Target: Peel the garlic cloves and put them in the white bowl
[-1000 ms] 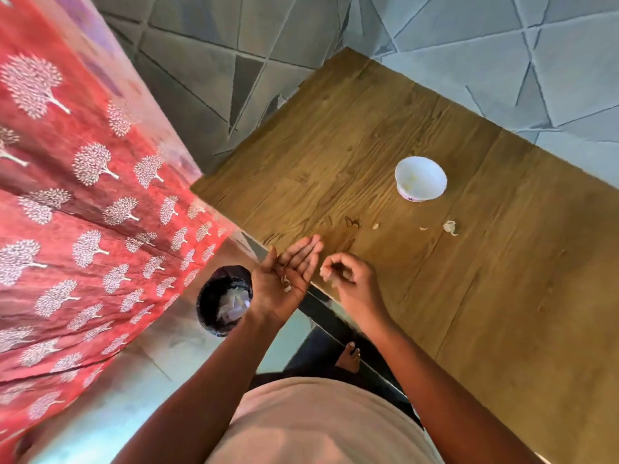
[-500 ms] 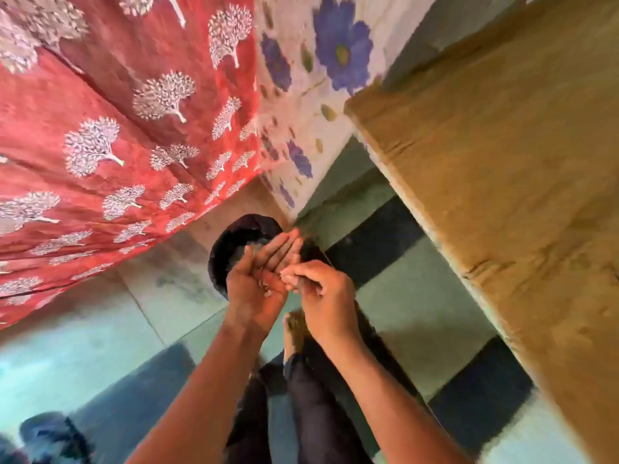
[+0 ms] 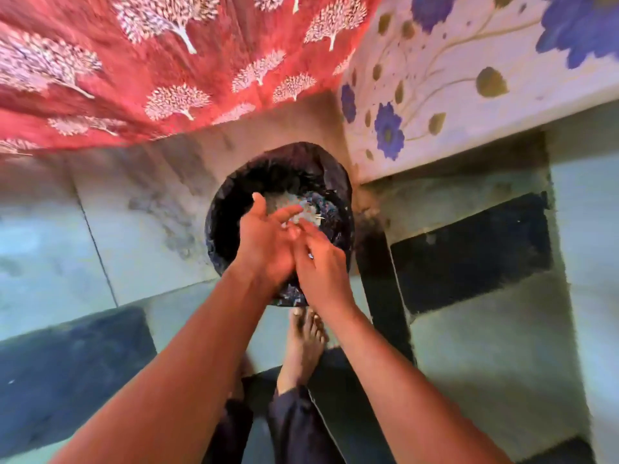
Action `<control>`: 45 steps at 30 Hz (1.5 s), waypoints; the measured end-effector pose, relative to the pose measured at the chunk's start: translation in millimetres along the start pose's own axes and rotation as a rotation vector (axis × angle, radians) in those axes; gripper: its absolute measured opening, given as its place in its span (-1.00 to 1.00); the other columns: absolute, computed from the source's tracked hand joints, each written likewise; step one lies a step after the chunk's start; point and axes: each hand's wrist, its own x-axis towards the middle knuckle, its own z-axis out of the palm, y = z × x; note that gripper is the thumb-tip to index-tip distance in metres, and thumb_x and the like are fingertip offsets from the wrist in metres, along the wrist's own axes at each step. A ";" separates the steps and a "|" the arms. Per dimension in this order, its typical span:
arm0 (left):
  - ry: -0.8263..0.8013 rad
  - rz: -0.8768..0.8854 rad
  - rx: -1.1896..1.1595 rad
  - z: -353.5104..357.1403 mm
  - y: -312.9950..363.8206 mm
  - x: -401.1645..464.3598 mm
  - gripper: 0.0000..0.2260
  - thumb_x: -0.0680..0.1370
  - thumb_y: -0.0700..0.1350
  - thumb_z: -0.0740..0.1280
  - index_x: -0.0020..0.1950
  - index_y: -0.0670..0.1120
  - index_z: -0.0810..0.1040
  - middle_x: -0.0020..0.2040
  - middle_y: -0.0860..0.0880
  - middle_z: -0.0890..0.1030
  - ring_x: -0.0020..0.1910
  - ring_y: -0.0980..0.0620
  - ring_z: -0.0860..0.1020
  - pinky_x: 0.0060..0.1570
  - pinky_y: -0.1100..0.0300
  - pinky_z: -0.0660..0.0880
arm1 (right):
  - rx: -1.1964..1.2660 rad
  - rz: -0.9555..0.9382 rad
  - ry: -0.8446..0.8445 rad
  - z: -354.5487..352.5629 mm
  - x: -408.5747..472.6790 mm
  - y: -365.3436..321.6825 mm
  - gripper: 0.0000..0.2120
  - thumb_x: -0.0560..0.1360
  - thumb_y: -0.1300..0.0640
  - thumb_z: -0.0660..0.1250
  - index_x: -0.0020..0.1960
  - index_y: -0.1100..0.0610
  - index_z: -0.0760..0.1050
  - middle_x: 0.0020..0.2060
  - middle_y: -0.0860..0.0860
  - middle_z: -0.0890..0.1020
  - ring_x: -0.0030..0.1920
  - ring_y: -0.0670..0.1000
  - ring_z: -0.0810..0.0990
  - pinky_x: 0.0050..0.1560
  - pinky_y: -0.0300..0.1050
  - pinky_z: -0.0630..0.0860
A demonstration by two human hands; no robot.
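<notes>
Both bare hands are held together over a round black bin lined with a dark plastic bag, which stands on the pale tiled floor. The left hand is spread flat, palm turned up and toward the right, its fingers pointing away from the person over the bin's mouth. The right hand lies against it, fingers extended and brushing across the left palm; neither hand is closed on anything that can be made out. Pale papery scraps lie inside the bin just beyond the fingertips; motion blur makes them hard to read. No garlic clove or white bowl can be seen in this view, so the clove's long axis and heading cannot be told. A red cloth printed with white trees hangs behind the bin, beside a cream cloth with blue flowers. A bare foot stands just below the bin
</notes>
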 end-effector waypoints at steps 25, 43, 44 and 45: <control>0.028 -0.077 0.249 7.0 23.9 -6.9 -0.39 0.68 0.33 0.06 0.25 -0.18 0.54 0.15 -0.21 0.64 0.24 -0.23 0.63 0.22 -0.06 0.56 | 0.178 -0.126 -0.141 -2.0 16.9 -19.9 -0.60 0.75 0.00 0.08 0.57 -0.05 0.34 0.51 -0.07 0.42 0.52 -0.12 0.34 0.48 -0.11 0.35; 0.067 0.424 0.629 44.5 14.0 -207.0 -0.81 0.70 -0.16 0.27 0.22 -0.05 0.65 0.12 -0.02 0.73 0.16 -0.04 0.67 0.19 0.09 0.57 | 0.287 0.114 0.283 -98.7 -69.4 -98.5 -0.83 0.64 0.17 0.35 0.19 0.12 0.65 0.03 -0.03 0.70 0.01 -0.17 0.66 -0.01 -0.40 0.50; 0.035 0.442 0.681 57.6 13.7 -240.6 -0.82 0.70 -0.17 0.27 0.21 -0.06 0.65 0.11 -0.03 0.73 0.15 -0.05 0.68 0.19 0.07 0.57 | 0.300 0.072 0.314 -123.8 -92.7 -123.8 -0.84 0.62 0.20 0.37 0.17 0.10 0.66 0.02 -0.06 0.69 0.02 -0.15 0.66 -0.01 -0.39 0.51; 0.000 0.460 0.725 70.8 13.6 -272.2 -0.82 0.70 -0.18 0.27 0.21 -0.07 0.65 0.10 -0.04 0.73 0.14 -0.07 0.68 0.17 0.06 0.57 | 0.307 0.030 0.353 -147.8 -114.4 -147.9 -0.84 0.61 0.24 0.38 0.15 0.08 0.66 0.03 -0.08 0.68 0.02 -0.11 0.67 -0.01 -0.36 0.52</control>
